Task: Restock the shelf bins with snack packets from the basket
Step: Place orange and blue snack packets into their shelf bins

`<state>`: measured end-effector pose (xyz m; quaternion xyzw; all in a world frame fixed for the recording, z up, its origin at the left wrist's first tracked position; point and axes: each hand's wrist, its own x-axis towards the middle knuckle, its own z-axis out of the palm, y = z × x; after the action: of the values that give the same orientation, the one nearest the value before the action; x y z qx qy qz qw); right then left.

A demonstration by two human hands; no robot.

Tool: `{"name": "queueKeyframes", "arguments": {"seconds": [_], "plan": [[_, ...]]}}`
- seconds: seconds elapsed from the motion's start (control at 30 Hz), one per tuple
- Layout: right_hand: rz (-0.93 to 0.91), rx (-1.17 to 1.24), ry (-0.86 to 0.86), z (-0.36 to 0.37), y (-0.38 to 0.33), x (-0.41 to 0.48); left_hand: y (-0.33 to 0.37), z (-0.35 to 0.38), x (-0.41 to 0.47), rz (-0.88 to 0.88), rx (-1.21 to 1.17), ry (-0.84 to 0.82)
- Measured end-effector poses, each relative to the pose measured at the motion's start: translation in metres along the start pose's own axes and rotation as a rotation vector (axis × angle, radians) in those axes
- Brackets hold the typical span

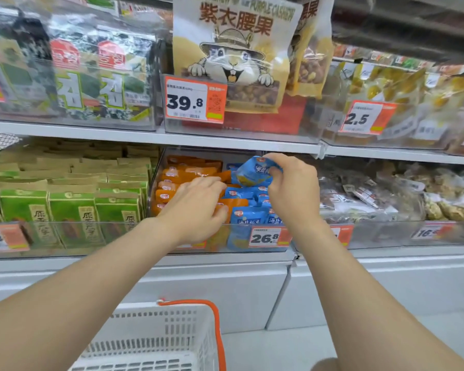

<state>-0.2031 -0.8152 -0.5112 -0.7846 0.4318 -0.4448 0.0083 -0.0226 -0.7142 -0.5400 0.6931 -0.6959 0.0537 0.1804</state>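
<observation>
A clear shelf bin on the lower shelf holds orange snack packets on its left side and blue snack packets on its right. My right hand pinches one blue packet above the blue pile, just under the upper shelf edge. My left hand reaches into the bin, fingers spread and resting on the orange packets near the middle. The white basket with an orange handle sits below, in front of me; its visible part shows no packets.
Green packets fill the bin to the left, and clear bags of snacks the bin to the right. The upper shelf holds seaweed packs, a cashew bag and dried fruit. A white cabinet base runs beneath the shelf.
</observation>
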Motion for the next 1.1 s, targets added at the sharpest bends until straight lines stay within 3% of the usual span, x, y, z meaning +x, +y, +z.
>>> {"name": "queueKeyframes", "arguments": {"seconds": [0.17, 0.33, 0.53, 0.77, 1.1], "plan": [[0.014, 0.024, 0.024, 0.008, 0.003, 0.004, -0.002, 0.008, 0.026, -0.001, 0.046, -0.049], [0.036, 0.052, 0.058, 0.008, 0.008, 0.006, -0.010, 0.027, 0.028, 0.023, -0.040, 0.024], [0.000, 0.003, -0.115, 0.017, 0.024, 0.005, -0.013, 0.036, 0.024, 0.071, -0.059, 0.128], [0.037, 0.006, -0.064, 0.019, 0.028, 0.007, -0.013, 0.038, 0.025, 0.107, -0.115, 0.121], [-0.044, -0.033, -0.200, 0.023, 0.020, 0.006, -0.011, 0.034, 0.022, 0.037, -0.109, 0.040]]}}
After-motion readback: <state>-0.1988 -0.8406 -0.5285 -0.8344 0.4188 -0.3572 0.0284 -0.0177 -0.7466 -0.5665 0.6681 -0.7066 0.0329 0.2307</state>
